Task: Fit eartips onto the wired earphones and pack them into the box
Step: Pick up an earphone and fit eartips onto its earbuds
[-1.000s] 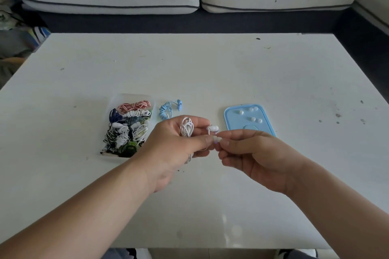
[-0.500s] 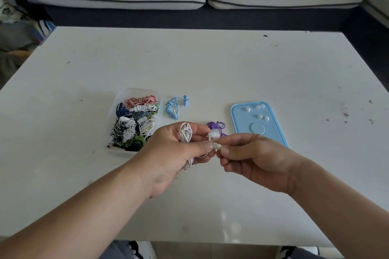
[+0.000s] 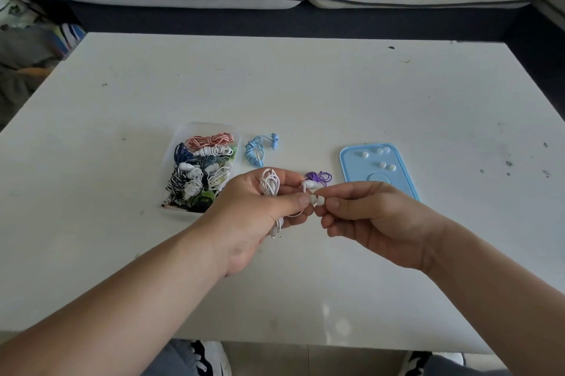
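L hand (image 3: pixel 255 212): earphones (image 3: pixel 269 183); R hand (image 3: pixel 377 216): eartip (image 3: pixel 317 200)

Left hand (image 3: pixel 253 210) grips white earphones (image 3: pixel 269 184); right hand (image 3: pixel 376 216) pinches an eartip (image 3: pixel 319 200) at the earbud.

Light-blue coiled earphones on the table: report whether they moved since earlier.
No. The light-blue coiled earphones stay just right of the clear plastic box, as before.

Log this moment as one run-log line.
step: eartip fitting | left hand: grips coiled white earphones | right hand: pinches eartip | blue lid: five spare eartips
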Motion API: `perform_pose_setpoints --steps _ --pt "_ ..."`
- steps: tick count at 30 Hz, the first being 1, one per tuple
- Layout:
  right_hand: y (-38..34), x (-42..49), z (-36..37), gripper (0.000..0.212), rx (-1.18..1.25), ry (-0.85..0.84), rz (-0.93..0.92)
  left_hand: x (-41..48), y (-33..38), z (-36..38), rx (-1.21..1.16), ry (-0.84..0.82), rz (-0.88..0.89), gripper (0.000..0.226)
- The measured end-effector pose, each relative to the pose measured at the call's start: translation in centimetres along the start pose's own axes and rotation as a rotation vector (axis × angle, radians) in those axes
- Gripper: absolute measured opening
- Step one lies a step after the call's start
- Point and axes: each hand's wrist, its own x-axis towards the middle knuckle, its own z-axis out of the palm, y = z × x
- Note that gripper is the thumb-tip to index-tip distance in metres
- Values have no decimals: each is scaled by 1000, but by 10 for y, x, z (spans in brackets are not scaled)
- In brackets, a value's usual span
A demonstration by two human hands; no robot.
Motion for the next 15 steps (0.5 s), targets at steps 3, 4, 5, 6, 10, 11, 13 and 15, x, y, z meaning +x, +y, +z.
perform_pose_setpoints --steps 3,4,5,6,10,11,13,15 --pt "0 1 0 35 -8 3 4 0 0 0 4 -5 1 22" --pt "0 1 0 33 -12 4 4 0 0 1 4 -5 1 22" --pt "1 1 0 33 -15 5 1 -1 0 1 3 -5 1 22" --pt "1 1 0 32 -18 7 -2 -1 0 1 0 -6 1 22" --pt "2 1 0 31 -29 15 -15 0 0 2 -10 -2 7 21" --pt "2 2 1 30 -32 15 -16 0 -1 2 -8 -1 10 21" --pt "1 2 1 29 -34 15 -14 1 -1 1 3 -2 15 22" --pt "1 2 3 26 -37 9 -13 1 -2 1 9 1 17 23"
